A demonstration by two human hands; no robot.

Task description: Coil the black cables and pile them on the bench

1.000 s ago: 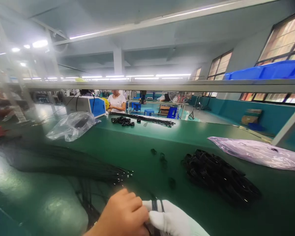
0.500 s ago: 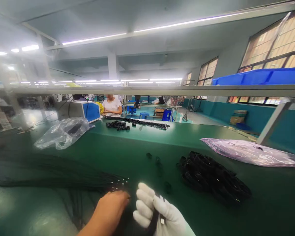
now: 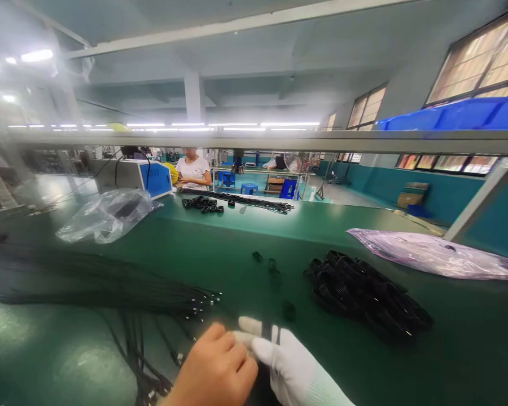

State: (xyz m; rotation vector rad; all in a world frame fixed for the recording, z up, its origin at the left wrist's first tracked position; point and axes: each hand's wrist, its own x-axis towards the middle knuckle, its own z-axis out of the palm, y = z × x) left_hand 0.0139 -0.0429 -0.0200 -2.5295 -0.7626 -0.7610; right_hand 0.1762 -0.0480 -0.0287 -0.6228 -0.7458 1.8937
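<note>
Loose cables (image 3: pixel 169 296) lie on the tabletop (image 3: pixel 224 242) with their ends towards the bare left hand (image 3: pixel 220 363), probably for easy reach, while the coils (image 3: pixel 364 296) sit apart on the right, perhaps to avoid tangling. A cable (image 3: pixel 266 331) bands the gloved right hand (image 3: pixel 290 363), thumb folded in, seemingly keeping its turns together; the left curls knuckles-up at those fingertips, its grip hidden, so I cannot tell what it holds.

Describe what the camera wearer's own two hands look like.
The left hand is bare, with no glove or sleeve showing. The right hand wears a white fabric glove, faintly green-tinted toward the wrist; no sleeve shows there either.
</note>
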